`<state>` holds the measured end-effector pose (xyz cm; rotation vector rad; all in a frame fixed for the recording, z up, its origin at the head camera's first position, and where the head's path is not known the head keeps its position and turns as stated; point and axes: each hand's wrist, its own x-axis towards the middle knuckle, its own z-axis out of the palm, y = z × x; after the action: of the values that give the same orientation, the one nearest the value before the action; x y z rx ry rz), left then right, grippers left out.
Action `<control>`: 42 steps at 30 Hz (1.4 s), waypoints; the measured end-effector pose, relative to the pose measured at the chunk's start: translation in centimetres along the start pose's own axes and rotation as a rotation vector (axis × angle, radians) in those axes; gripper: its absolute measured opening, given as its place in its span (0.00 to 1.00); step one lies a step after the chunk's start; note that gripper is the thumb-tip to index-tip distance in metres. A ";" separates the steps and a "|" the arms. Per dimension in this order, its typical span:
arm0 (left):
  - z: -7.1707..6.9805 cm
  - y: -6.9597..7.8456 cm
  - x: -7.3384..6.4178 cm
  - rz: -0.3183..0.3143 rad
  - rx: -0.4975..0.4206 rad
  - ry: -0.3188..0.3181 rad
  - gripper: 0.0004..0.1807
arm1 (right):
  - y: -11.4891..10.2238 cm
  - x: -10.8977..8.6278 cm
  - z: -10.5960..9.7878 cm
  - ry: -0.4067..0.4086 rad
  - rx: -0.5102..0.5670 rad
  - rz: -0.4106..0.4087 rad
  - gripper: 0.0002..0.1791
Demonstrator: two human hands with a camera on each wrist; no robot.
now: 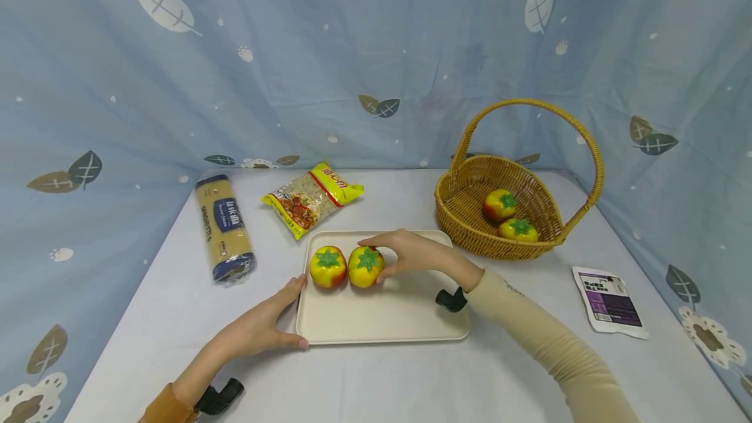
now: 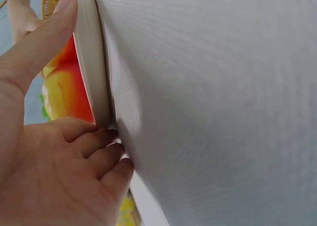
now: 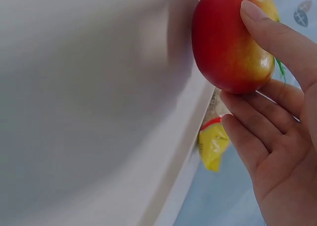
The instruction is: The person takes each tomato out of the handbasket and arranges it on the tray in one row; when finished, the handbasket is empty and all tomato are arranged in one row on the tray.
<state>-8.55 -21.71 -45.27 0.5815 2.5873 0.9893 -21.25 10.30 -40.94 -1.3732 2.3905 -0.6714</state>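
A cream tray (image 1: 388, 318) lies on the table with two yellow-red toy persimmons with green tops on its left half. My right hand (image 1: 414, 252) holds the right-hand persimmon (image 1: 363, 269), thumb on one side and fingers on the other. In the right wrist view, that same persimmon (image 3: 228, 42) sits between thumb and fingers, close to the tray surface. Beside it stands the other persimmon (image 1: 327, 269), untouched. My left hand (image 1: 261, 326) spreads along the tray's left side, with its fingertips and thumb (image 2: 42, 45) against the rim.
At the back right a wicker basket (image 1: 470, 234) with a tall handle contains two more persimmons (image 1: 499, 205). A spaghetti pack (image 1: 226, 227) lies at the left, a yellow food bag (image 1: 314, 198) behind the tray. A white-and-purple pouch (image 1: 610, 301) rests at the right.
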 end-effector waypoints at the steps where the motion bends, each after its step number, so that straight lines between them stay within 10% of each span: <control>1: 0.0 0.0 0.0 0.000 -0.001 0.000 0.65 | 0.0 0.0 0.0 -0.001 -0.002 0.000 0.40; 42: 0.0 0.0 0.1 -0.017 -0.006 -0.007 0.66 | 0.6 0.0 0.7 0.006 -0.008 0.002 0.44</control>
<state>-8.65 -21.63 -45.24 0.5591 2.5779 0.9877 -21.35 10.36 -41.89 -1.3734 2.4012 -0.6666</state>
